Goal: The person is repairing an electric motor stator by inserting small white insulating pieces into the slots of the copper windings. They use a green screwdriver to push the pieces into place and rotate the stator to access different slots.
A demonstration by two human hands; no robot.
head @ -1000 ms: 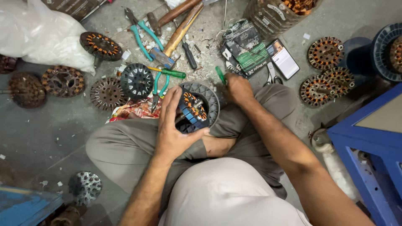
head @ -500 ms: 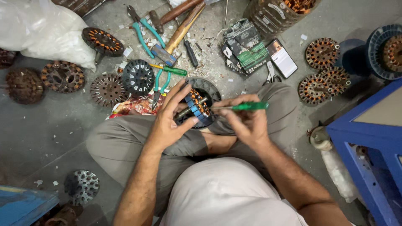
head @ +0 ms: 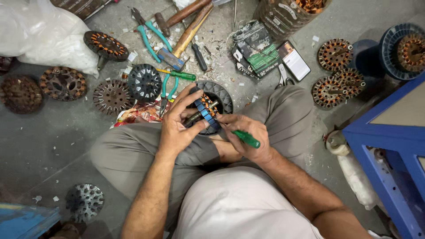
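lap: I see the stator (head: 204, 113) held over the crossed legs, near centre, tilted toward the camera, copper coils and blue slot pieces showing.
left hand (head: 177, 128): fingers curled round the stator's left rim, thumb on the face, closed firmly on it.
right hand (head: 249, 138): fingers wrapped shut on a green screwdriver (head: 246, 138); its tip is hidden at the stator's right edge, I can't tell which slot it touches.
step, my read: prying or seating something at the windings. To do it well I'd keep the left grip tight so the stator can't spin, push the tip along the slot and not across the copper, use short strokes and aim away from the left thumb.
risk: a slip could nick wire or finger.
floor just beyond: green pliers (head: 170, 86) and a black stator (head: 144, 82), left of centre.
farther left: rusty rotors (head: 62, 83), white bag (head: 42, 35).
farther centre: hammers (head: 188, 22), blue pliers (head: 148, 35), phone (head: 294, 59).
far right: more wound stators (head: 336, 55), blue bench (head: 394, 146) at the right.
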